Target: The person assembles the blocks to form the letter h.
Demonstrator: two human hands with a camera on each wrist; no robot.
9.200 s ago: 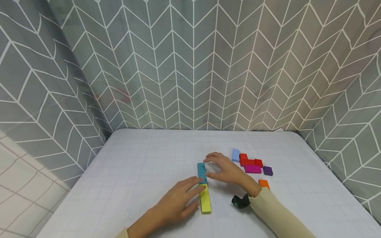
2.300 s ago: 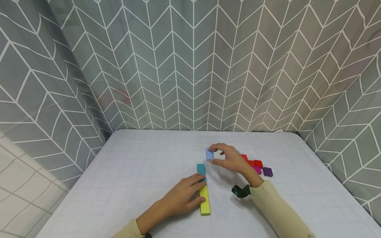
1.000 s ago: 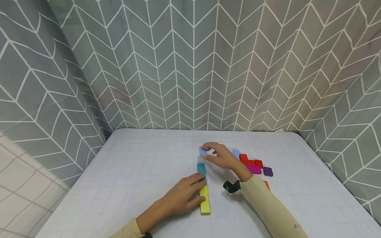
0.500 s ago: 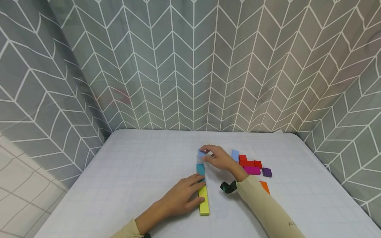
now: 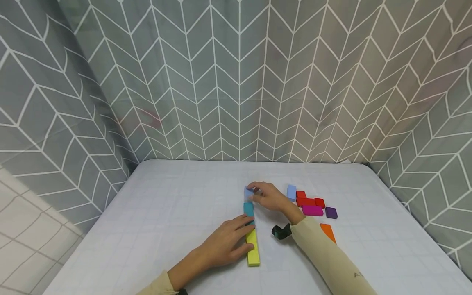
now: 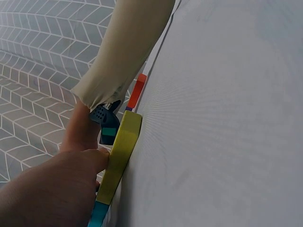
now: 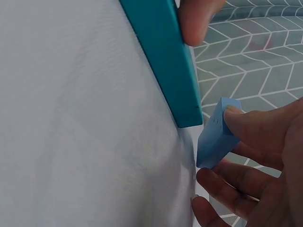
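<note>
My left hand lies with fingers apart and nearly straight, fingertips on the teal block, thumb at the yellow block. The left wrist view shows the yellow block's thickness and my thumb at its edge, which the head view cannot. The teal block sits at the yellow one's 12 o'clock. Beyond its far end, also at 12, is the light blue block, pinched between the thumb and fingers of my right hand; only the right wrist view shows that grip clearly. The two blocks are just beside each other; whether they touch I cannot tell.

Half a second ago a clear gap showed there; now the head view shows it nearly closed. My left hand is where it was.

The table wears a faintly creased white cover. Pale tiles show at about 8 o'clock, and a grey chevron curtain stands at 12. At my right hand's 3 o'clock lie another light blue piece, red blocks, a magenta block and a purple block; an orange block is at 4.
</note>
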